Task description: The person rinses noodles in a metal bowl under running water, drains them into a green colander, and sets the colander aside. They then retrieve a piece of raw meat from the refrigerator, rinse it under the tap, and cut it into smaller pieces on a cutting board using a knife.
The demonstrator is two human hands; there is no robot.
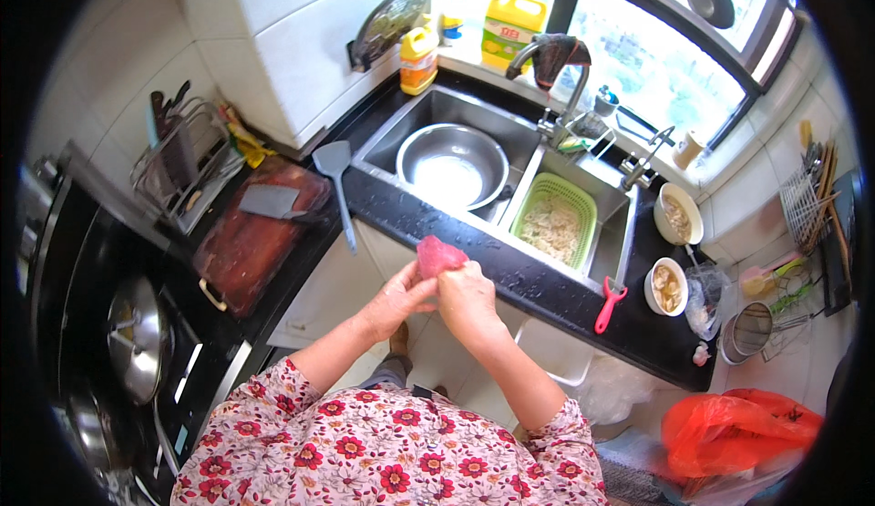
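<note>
A soft pink lump, which looks like raw meat, is held in front of my body near the counter edge. My right hand is closed around its lower right side. My left hand has its fingers against the lump's lower left, the thumb pointing towards my right fist. Beyond my hands is a double steel sink. A round metal basin sits in its left bowl. The right bowl holds a green plastic colander with pale shredded food inside.
Left are a grey spatula, a cleaver on a brown chopping board, and a lidded pan. Right are a pink peeler, two bowls of food, and a red plastic bag. A faucet rises behind the sink.
</note>
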